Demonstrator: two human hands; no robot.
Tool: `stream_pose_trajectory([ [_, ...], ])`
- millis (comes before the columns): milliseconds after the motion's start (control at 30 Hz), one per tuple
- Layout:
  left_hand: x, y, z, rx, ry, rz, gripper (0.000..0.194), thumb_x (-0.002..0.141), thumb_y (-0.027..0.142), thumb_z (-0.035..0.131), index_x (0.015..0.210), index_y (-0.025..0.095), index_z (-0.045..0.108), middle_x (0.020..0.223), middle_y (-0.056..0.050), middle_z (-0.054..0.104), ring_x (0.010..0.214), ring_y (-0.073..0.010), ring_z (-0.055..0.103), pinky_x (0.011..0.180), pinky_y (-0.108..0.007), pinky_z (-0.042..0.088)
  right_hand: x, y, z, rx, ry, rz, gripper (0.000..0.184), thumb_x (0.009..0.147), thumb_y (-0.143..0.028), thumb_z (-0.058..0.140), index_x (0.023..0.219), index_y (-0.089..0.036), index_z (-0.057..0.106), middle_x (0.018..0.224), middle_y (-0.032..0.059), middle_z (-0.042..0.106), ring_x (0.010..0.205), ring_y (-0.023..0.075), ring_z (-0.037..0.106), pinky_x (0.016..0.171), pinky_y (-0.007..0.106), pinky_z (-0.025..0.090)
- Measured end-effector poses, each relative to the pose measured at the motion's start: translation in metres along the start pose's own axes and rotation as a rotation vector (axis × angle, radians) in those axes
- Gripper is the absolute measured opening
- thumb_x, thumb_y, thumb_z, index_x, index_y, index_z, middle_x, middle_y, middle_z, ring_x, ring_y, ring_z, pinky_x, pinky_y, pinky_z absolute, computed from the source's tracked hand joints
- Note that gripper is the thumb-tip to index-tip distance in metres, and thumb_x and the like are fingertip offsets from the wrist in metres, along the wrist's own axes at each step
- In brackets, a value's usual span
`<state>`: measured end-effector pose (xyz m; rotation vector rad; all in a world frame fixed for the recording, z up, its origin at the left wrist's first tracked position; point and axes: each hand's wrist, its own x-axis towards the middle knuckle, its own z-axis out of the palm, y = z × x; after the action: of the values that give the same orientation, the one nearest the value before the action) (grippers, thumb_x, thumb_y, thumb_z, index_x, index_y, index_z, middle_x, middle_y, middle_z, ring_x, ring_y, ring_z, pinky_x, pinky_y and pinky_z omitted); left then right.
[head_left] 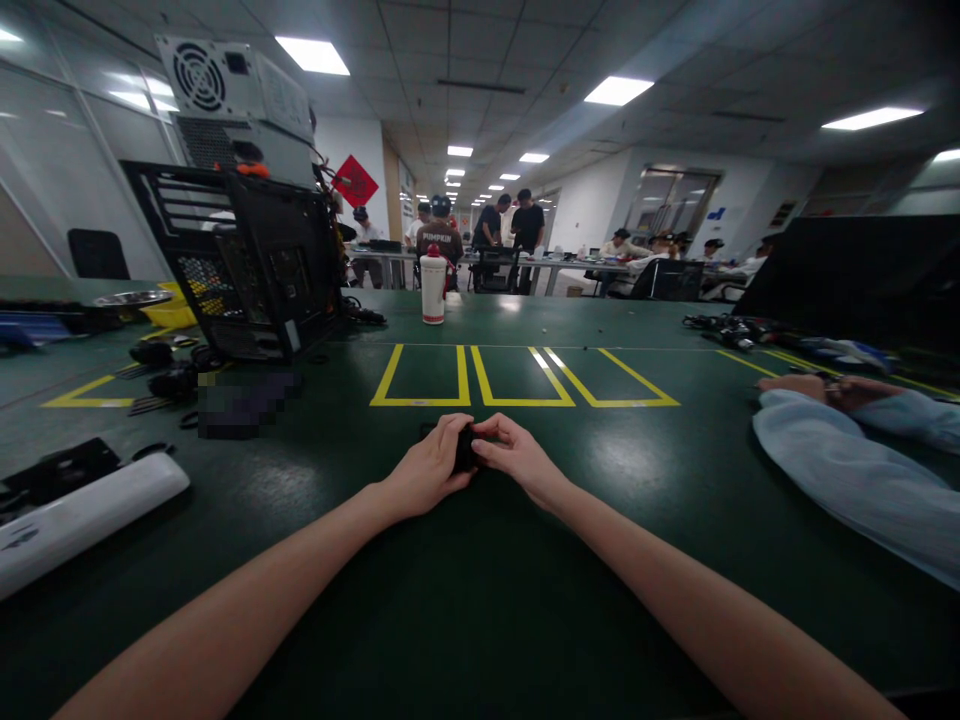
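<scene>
Pinching 1 black object [464,450], both hands' fingers [487,446] have open green tabletop [480,610] nearest the wearer.

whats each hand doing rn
Left hand: closed on a small dark object.
Right hand: fingers closed on the same object's right side.

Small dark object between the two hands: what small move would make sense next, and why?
Perhaps ease the right hand back slightly while the left hand steadies the small dark object: the left hand curls around it, the right fingertips are at its other side, and together they hide much of it.
</scene>
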<state>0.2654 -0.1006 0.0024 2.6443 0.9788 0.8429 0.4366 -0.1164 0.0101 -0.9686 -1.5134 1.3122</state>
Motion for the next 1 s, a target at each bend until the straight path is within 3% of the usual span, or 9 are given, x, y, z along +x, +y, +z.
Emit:
stream_pose_trajectory([
  [167,0.0002,-0.0010,0.0020,-0.009,0.021,0.003,0.060,0.073,0.024,0.055,0.121,0.024,0.019,0.121,-0.009,0.034,0.105,-0.0237,0.045,0.084,-0.043,0.043,0.0019,0.0022,-0.0007,-0.011,0.021,0.040,0.029,0.071,-0.029,0.058,0.097,-0.021,0.050,0.102,0.0037,0.052,0.092,0.0162,0.053,0.083,0.037,0.043],
  [333,0.0006,-0.0021,0.0038,-0.014,0.015,0.008,0.062,0.071,0.023,0.056,0.121,0.023,0.020,0.120,-0.009,0.034,0.105,-0.0245,0.045,0.084,-0.044,0.043,-0.0003,0.0008,-0.0023,-0.021,-0.012,0.022,0.036,0.061,-0.022,0.066,0.092,-0.021,0.049,0.094,0.0017,0.053,0.091,0.0155,0.054,0.084,0.036,0.043],
  [533,0.0005,-0.0022,0.0042,-0.010,0.029,0.020,0.062,0.072,0.023,0.055,0.122,0.023,0.019,0.120,-0.009,0.034,0.106,-0.0238,0.045,0.086,-0.043,0.042,-0.0006,-0.0002,0.0005,0.036,0.025,0.032,0.022,0.069,-0.031,0.058,0.087,-0.021,0.050,0.092,0.0010,0.052,0.084,0.0136,0.054,0.077,0.034,0.046],
  [733,-0.0002,-0.0016,0.0024,-0.010,0.016,0.019,0.061,0.073,0.025,0.054,0.122,0.023,0.018,0.121,-0.009,0.034,0.106,-0.0243,0.045,0.084,-0.044,0.043,0.0030,0.0007,-0.0005,0.033,0.026,0.073,0.028,0.069,-0.029,0.059,0.094,-0.019,0.051,0.097,0.0039,0.053,0.089,0.0153,0.054,0.081,0.036,0.045],
  [900,0.0001,-0.0009,0.0014,-0.015,0.010,0.011,0.061,0.073,0.025,0.054,0.122,0.024,0.019,0.121,-0.009,0.033,0.104,-0.0240,0.046,0.082,-0.044,0.044,0.0008,-0.0010,-0.0035,-0.020,-0.013,-0.013,0.032,0.062,-0.021,0.066,0.090,-0.020,0.050,0.096,0.0017,0.053,0.092,0.0162,0.054,0.084,0.037,0.043],
  [1000,0.0003,-0.0002,0.0006,-0.010,0.009,0.007,0.060,0.073,0.023,0.055,0.121,0.023,0.019,0.120,-0.009,0.034,0.104,-0.0234,0.046,0.084,-0.042,0.043,-0.0014,-0.0040,-0.0024,-0.005,-0.019,0.002,0.027,0.065,-0.025,0.063,0.088,-0.021,0.050,0.096,0.0015,0.052,0.090,0.0163,0.055,0.081,0.037,0.045],
])
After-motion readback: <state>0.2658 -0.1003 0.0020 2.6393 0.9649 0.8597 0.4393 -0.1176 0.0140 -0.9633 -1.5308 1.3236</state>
